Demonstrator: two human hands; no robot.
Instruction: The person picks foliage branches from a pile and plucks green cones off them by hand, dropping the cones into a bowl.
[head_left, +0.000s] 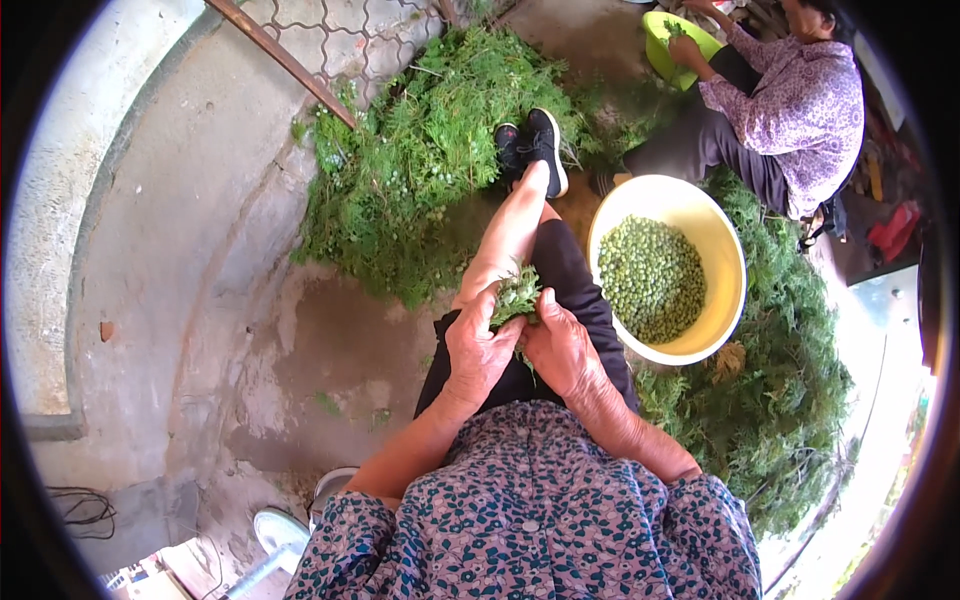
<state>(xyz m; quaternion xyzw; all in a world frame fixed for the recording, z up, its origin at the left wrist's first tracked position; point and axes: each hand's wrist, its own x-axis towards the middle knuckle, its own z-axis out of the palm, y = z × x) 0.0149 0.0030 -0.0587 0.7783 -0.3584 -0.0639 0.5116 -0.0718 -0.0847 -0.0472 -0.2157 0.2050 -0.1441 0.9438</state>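
Note:
Above my lap, my left hand (482, 346) is closed around a small evergreen sprig (517, 294) with flat, scaly leaves. My right hand (562, 346) meets it from the other side, thumb and fingers pinched at the sprig's lower right; what lies between those fingertips is hidden. To the right of my knee stands a yellow plastic bucket (716, 277), partly filled with small round green cones or berries (651, 279). A large heap of cut evergreen branches (420, 165), some bearing pale cones, lies beyond and left of my feet.
More cut branches (772, 360) lie right of and behind the bucket. At the upper right a seated person (795, 127) handles greenery over a lime-green basin (660, 56). A wooden bar (285, 64) slants at the upper left, by a wavy metal grille (352, 37).

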